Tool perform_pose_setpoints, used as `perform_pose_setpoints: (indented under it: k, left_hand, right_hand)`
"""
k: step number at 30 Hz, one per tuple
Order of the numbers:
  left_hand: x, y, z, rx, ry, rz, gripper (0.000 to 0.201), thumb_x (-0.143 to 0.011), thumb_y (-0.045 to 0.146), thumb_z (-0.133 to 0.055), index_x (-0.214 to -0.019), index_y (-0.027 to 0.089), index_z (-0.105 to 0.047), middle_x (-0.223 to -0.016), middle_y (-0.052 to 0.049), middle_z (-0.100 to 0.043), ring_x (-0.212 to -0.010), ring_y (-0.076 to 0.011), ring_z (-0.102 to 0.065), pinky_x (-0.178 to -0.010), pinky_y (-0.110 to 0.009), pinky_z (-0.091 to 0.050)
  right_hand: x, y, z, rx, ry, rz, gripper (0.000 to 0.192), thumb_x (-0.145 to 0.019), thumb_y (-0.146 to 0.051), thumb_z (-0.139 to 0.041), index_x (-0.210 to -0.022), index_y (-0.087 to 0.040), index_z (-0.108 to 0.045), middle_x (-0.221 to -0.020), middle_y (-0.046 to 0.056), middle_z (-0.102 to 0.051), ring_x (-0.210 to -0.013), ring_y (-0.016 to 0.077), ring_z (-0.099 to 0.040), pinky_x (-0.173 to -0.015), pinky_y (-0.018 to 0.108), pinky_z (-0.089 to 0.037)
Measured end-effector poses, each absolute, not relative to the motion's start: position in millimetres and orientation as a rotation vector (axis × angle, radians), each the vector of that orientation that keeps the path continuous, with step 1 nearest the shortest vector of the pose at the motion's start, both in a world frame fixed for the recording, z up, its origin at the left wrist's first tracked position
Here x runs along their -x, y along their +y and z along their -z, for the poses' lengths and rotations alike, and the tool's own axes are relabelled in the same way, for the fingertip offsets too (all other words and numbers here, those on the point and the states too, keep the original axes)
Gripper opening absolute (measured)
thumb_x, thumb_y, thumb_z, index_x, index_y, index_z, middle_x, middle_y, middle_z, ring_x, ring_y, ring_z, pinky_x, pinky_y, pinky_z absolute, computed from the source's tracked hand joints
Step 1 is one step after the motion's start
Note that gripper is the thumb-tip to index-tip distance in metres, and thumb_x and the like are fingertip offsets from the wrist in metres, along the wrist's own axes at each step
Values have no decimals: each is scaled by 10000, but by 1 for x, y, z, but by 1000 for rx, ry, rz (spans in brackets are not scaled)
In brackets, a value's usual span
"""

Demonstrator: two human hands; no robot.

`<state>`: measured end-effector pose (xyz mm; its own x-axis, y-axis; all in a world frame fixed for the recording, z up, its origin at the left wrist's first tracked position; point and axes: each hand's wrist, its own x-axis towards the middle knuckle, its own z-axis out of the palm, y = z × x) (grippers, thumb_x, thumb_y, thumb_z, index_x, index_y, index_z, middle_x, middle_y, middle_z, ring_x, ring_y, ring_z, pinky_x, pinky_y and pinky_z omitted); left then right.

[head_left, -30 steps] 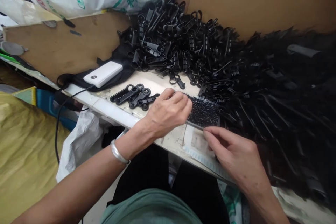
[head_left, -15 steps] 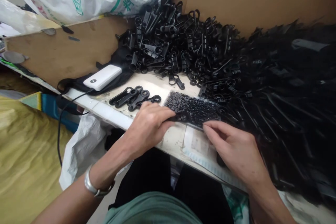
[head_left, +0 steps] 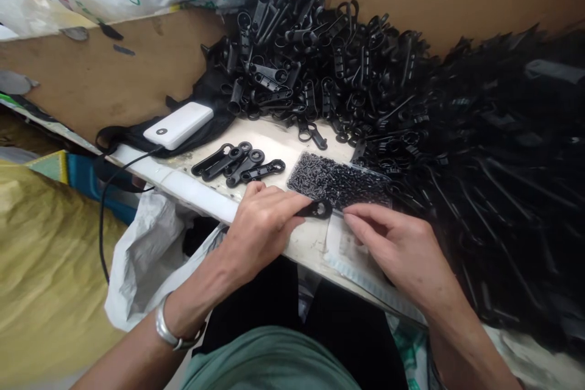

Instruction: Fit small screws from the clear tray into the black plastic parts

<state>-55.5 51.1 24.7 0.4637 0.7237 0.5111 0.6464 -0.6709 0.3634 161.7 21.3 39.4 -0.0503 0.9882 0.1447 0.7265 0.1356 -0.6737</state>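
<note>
My left hand [head_left: 267, 219] pinches a black plastic part with a ring-shaped end [head_left: 319, 208], which points to the right. My right hand [head_left: 397, 237] has its thumb and forefinger pressed together just right of that ring. Whatever sits between those right fingertips is too small to make out. Behind both hands lies a shallow clear tray [head_left: 387, 186] filled with tiny black pieces [head_left: 320, 177]. Several similar black ring-ended parts [head_left: 247, 164] lie grouped on the bench to the left of the tray.
A large heap of black plastic parts [head_left: 311, 67] covers the back and right of the bench. A white power bank [head_left: 178, 125] with a cable rests on black cloth at left. Cardboard walls [head_left: 150, 67] stand behind. A white sack [head_left: 146, 262] hangs below the front edge.
My right hand has moved left from the tray's front edge toward the ring end of the part. The left hand still holds the part, now seen more plainly. The camera view shifted slightly.
</note>
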Motion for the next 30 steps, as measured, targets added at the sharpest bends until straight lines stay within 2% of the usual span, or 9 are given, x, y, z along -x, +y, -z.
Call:
perform_pose_setpoints:
  k: [4, 7, 10, 13, 17, 22, 25, 30]
  left_hand:
    - [52, 66, -30, -3052, 1115, -1259, 201, -929, 97, -453, -1065, 172, -582, -1098, -63, -696, -931, -169, -631, -825, -353, -406]
    - [51, 86, -33, -3360, 968, -1056, 234, -959, 98, -371, -1069, 163, -567, -1130, -73, -671, -972, -172, -614, -838, -349, -413]
    - [50, 98, -35, -3386, 995, -930, 258, -966, 110, -345, -1090, 172, -562, -1166, -76, -648, -1006, -187, -598, -856, -366, -417]
    - [46, 98, -34, -3256, 1077, -1110, 248, -955, 113, -385, -1121, 185, -555, -1119, -60, -671, -955, -185, -604, -827, -366, -440]
    - [40, 90, -30, -2870, 1199, -1412, 227, -907, 129, -515, -1129, 146, -563, -1036, -75, -701, -901, -183, -614, -823, -347, -490]
    - [38, 77, -27, -2721, 1278, -1410, 245, -888, 174, -565, -1129, 130, -576, -1005, -82, -707, -877, -187, -628, -838, -350, -506]
    - [44, 66, -25, -2635, 1291, -1276, 224, -882, 225, -591, -1092, 148, -598, -979, -72, -713, -850, -187, -631, -820, -354, -480]
    - [55, 51, -23, -2555, 1072, -644, 143, -917, 227, -544, -1036, 205, -622, -920, -16, -711, -827, -157, -608, -865, -378, -338]
  right_hand:
    - [-162, 19, -38, 1630, -1827, -508, 196, -883, -317, -547, -898, -228, -721, -845, 11, -713, -677, 180, -655, -665, 278, -503]
    - [-164, 16, -37, 1625, -1825, -527, 186, -880, -309, -550, -892, -225, -716, -855, 3, -712, -645, 162, -645, -642, 263, -496]
    - [-167, 13, -36, 1636, -1816, -580, 181, -882, -306, -552, -882, -227, -715, -823, -8, -707, -608, 146, -629, -598, 248, -483]
    - [-169, 15, -37, 1652, -1758, -633, 160, -876, -312, -575, -875, -243, -720, -776, -23, -694, -587, 135, -615, -568, 236, -470]
    - [-165, 24, -41, 1681, -1612, -702, 161, -865, -338, -606, -893, -231, -723, -601, -31, -628, -537, 138, -586, -527, 232, -455]
    - [-154, 32, -44, 1611, -1522, -757, 167, -856, -335, -623, -933, -222, -718, -625, -25, -640, -545, 136, -593, -549, 232, -479]
    - [-155, 31, -42, 1637, -1530, -734, 167, -847, -334, -629, -935, -226, -722, -639, -24, -649, -540, 132, -595, -544, 230, -477]
    - [-165, 31, -39, 1757, -1530, -650, 173, -826, -355, -646, -908, -232, -735, -676, -17, -672, -549, 140, -602, -555, 243, -476]
